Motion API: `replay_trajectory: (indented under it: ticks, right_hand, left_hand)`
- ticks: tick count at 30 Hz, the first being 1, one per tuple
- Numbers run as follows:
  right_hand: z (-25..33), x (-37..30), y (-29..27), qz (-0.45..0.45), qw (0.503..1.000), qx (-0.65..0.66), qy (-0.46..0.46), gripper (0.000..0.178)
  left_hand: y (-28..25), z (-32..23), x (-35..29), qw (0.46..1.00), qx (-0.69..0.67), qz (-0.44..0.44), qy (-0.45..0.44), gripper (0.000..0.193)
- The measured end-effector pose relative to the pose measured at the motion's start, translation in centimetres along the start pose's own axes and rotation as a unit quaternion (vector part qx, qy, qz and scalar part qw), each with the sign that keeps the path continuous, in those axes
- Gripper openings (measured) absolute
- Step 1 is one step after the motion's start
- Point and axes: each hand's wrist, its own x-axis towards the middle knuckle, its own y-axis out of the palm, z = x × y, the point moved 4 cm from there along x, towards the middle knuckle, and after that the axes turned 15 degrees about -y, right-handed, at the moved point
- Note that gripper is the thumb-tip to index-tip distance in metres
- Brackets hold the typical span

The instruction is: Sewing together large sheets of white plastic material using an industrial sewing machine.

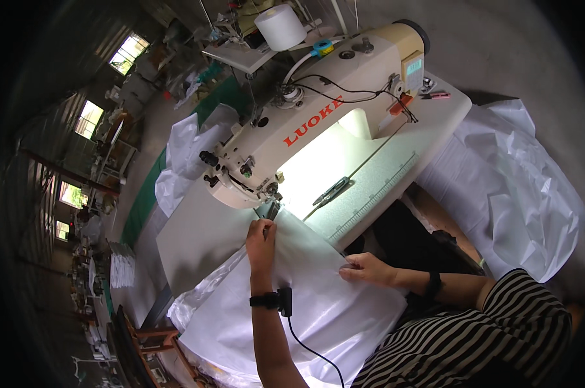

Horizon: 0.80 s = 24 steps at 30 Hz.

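Observation:
A large white sheet of thin, shiny material runs from under the needle area of a cream sewing machine down over my lap. My left hand is closed on the sheet right beside the presser foot, fingertips together. My right hand pinches the sheet's right edge by the front of the machine bed, thumb on top. Between the hands that edge runs fairly straight. A pair of small thread snips lies on the lit bed, right of the needle, touched by neither hand.
A heap of white sheeting hangs at the right, and another bunch lies behind the machine head. A white thread cone stands at the back. A pink-handled tool rests at the table's far right. A cable trails from my left wrist.

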Motion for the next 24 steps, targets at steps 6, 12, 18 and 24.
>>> replay_trajectory:
  ticks: [6, 12, 18, 24]
  right_hand:
    - [4.7, -0.1, 0.1, -0.055, 0.997, -0.045, 0.003, 0.036]
    - [7.1, 0.1, 0.7, 0.019, 0.912, -0.394, -0.109, 0.054]
    - [7.9, 0.5, 1.4, 0.061, 0.855, -0.487, -0.167, 0.063]
    - [7.2, 0.6, 2.3, 0.13, 0.756, -0.622, -0.159, 0.066]
  left_hand:
    - [0.1, -1.1, 0.0, 0.998, 0.015, -0.053, 0.023, 0.009]
    - [0.8, -4.0, 0.0, 0.983, 0.116, 0.004, 0.143, 0.015]
    - [1.6, -6.7, 0.4, 0.948, 0.172, 0.028, 0.267, 0.017]
    - [1.5, -3.8, 0.3, 0.964, 0.174, 0.051, 0.193, 0.018]
